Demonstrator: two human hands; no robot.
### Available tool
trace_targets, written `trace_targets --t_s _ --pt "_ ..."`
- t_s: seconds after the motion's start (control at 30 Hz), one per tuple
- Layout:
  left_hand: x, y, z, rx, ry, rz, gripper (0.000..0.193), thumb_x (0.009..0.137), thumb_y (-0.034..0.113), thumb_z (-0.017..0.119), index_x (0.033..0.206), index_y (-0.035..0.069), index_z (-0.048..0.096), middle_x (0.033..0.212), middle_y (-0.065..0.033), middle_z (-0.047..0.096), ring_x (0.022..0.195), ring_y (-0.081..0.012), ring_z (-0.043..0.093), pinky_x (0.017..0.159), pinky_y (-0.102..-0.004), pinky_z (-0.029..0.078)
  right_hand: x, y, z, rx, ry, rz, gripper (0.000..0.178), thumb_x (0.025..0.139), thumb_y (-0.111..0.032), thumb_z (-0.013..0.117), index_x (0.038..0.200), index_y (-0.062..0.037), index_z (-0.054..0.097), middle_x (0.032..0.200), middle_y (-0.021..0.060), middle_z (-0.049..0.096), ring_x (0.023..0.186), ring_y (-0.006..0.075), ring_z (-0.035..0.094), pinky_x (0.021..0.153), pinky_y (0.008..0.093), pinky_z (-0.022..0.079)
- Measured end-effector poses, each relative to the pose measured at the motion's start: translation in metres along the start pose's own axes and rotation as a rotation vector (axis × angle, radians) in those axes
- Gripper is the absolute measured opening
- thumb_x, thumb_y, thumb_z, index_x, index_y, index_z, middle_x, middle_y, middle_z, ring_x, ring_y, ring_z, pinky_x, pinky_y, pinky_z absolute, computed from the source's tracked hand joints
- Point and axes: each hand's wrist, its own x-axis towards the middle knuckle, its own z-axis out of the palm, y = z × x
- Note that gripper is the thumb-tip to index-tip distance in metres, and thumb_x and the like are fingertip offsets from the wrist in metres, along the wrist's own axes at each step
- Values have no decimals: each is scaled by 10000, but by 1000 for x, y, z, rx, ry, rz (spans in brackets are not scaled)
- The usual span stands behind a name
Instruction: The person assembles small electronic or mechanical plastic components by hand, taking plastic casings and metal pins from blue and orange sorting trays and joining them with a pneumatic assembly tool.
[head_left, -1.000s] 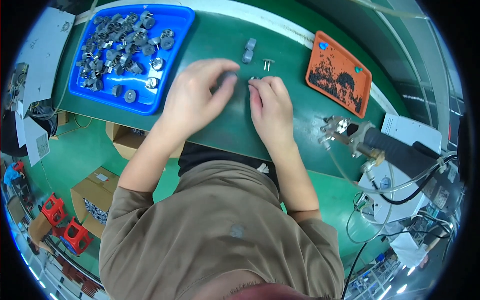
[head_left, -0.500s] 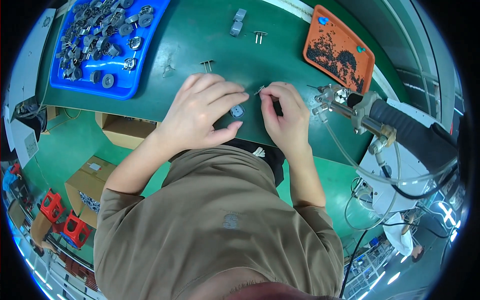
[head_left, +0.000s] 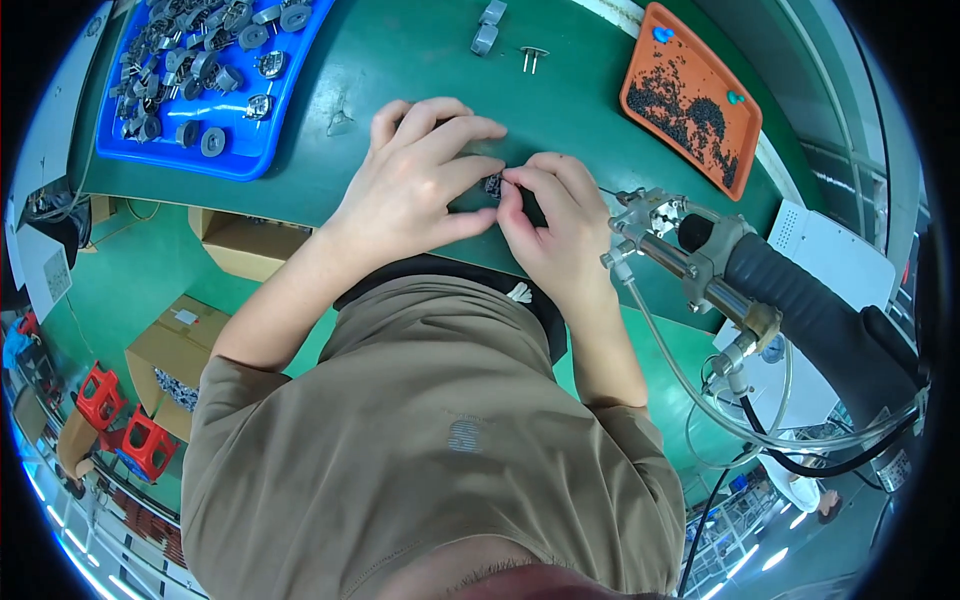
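My left hand (head_left: 425, 180) reaches over the green table, thumb and index finger curved round a small grey-and-dark part (head_left: 492, 186). Against the other side of it, my right hand (head_left: 555, 220) is pinched closed at the fingertips. Whatever lies inside that pinch is mostly covered by the fingers. Beyond the hands, a small metal piece with two pins (head_left: 534, 58) rests on the table. Two grey round housings (head_left: 484, 40) sit close together farther back.
A blue tray (head_left: 262, 165) heaped with grey round parts is at far left. At far right lies an orange tray (head_left: 742, 185) with tiny black pieces. A jointed metal fixture with hoses (head_left: 690, 265) juts in beside my right hand. Cardboard boxes (head_left: 245, 245) stand below the table's left edge.
My hands have come together; the right one moved left with the small metal piece it pinched. The grey part, earlier lying on the table, is now between my fingers. The view shifted slightly.
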Motion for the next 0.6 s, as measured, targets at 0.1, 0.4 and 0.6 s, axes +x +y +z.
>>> trace_targets --t_s 0.1,0.4,0.6 --pt "-1 -1 1 6 -7 -9 246 751 282 815 939 126 783 1308 -6 651 1282 -248 528 1116 -494 315 1 -3 2 -90 10 -7 176 781 32 767 944 -15 717 942 119 679 815 282 684 700 367 554" --pt "-4 -5 2 -8 -35 -27 263 743 269 822 969 139 788 1365 0 645 1351 -276 492 1176 -564 221 10 -16 -16 -315 -207 -85 263 739 -48 801 952 -43 647 897 85 588 823 278 637 691 392 539" --pt "-2 -7 2 -34 -33 -33 250 733 260 831 948 140 788 1361 13 650 1359 -270 493 1195 -576 199 20 -25 -16 -426 -344 -117 225 745 -75 779 910 -50 628 827 78 542 768 265 610 661 401 519"
